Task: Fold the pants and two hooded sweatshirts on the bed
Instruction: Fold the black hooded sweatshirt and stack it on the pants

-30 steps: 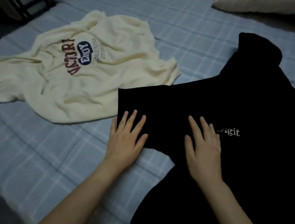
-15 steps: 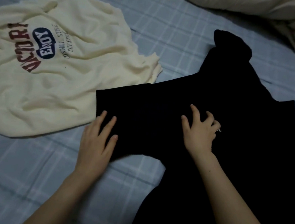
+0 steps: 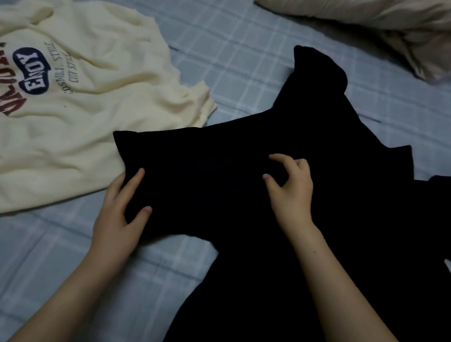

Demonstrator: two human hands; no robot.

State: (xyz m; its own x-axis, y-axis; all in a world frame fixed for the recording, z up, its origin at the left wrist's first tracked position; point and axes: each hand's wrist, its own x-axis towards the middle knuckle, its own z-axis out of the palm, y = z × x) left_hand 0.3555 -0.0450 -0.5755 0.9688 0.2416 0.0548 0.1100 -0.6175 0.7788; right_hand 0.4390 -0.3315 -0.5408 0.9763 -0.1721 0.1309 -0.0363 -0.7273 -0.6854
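Folds a sleeve (image 3: 191,173) of the black hooded sweatshirt (image 3: 317,118) inward, pressing it with the left hand (image 3: 119,222), fingers straight. Curls the fingers of the right hand (image 3: 293,192) over the cloth, hold unclear. Next, likely, calls for smoothing that sleeve flat.

Surfaces logged: all cloth, all matt.
Black hooded sweatshirt of thick cloth (image 3: 218,183) looked smooth, without sheen; cream fleecy cloth sweatshirt (image 3: 88,122) was creased, its lettering flat print; blue-grey checked woven bed sheet (image 3: 242,50) smooth; beige cloth pillow (image 3: 379,23) wrinkled.

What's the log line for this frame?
step: fold black hoodie | left hand: flat on its sleeve | right hand: fingers curled on chest, grip unclear | cream hoodie: unfolded
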